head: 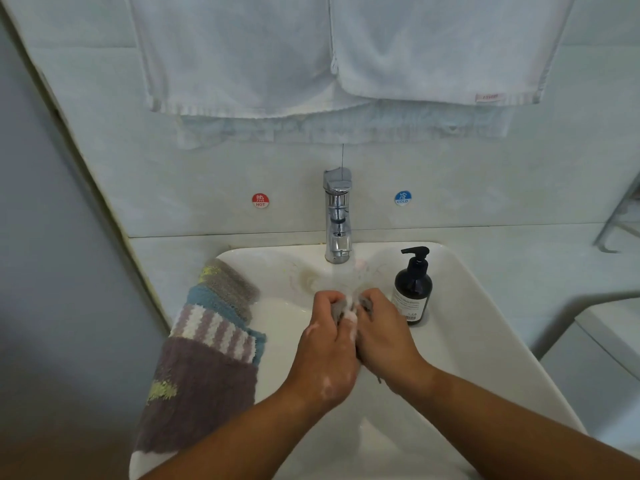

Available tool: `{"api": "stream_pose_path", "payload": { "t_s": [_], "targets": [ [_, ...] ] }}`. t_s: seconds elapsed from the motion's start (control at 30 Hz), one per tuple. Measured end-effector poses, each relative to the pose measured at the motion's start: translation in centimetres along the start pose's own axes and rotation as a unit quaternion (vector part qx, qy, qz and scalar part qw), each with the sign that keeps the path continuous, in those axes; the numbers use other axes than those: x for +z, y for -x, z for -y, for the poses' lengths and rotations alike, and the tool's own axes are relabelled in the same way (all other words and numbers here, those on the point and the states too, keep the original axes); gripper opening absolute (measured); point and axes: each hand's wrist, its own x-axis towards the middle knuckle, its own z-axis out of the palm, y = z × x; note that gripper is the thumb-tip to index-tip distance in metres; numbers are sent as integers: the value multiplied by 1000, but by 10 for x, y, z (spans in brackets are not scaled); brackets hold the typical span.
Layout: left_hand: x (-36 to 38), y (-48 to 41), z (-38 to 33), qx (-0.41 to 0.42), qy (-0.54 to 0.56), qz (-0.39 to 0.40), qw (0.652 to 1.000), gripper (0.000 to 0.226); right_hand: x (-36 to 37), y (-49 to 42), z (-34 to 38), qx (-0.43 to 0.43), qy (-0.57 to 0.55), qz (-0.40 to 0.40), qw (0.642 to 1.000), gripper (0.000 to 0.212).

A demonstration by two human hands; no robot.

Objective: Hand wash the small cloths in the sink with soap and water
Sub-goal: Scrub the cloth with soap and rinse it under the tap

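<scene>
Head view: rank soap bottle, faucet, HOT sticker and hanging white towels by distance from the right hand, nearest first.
From the right hand, which grips the grey cloth:
1. soap bottle, close by on its right.
2. faucet, behind it, centre.
3. HOT sticker, farther back, left of the faucet.
4. white towels, hanging at the top.

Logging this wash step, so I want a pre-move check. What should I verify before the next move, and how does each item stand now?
1. The grey cloth is gripped by the left hand and right hand: ok.
2. Water runs from the faucet onto it: ok.
3. Suds on cloth and fingers: ok.
4. The soap bottle stands upright on the sink rim: ok.
5. The other cloths sit stacked on the left rim: ok.
6. Drain open: cannot tell.
</scene>
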Motion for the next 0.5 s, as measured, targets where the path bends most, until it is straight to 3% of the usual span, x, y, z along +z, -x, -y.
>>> {"api": "stream_pose_path", "payload": {
  "t_s": [0.13,0.23,0.3,0.4,0.5],
  "targets": [
    [-8,-25,6,-30,5,-69,997,12,3,20,8,-55,-8,48,997,13],
    [-3,-18,13,-51,24,-21,998,10,2,13,14,-104,-27,-10,994,7],
    [2,-4,10,-29,33,14,999,12,1,0,9,-66,-10,-44,997,6],
    [2,-4,10,5,23,-4,1000,15,1,3,-3,-30,16,4,999,8],
    [-6,-22,13,-5,13,-52,999,13,4,22,3,-86,1,40,996,11]
  ]
}}
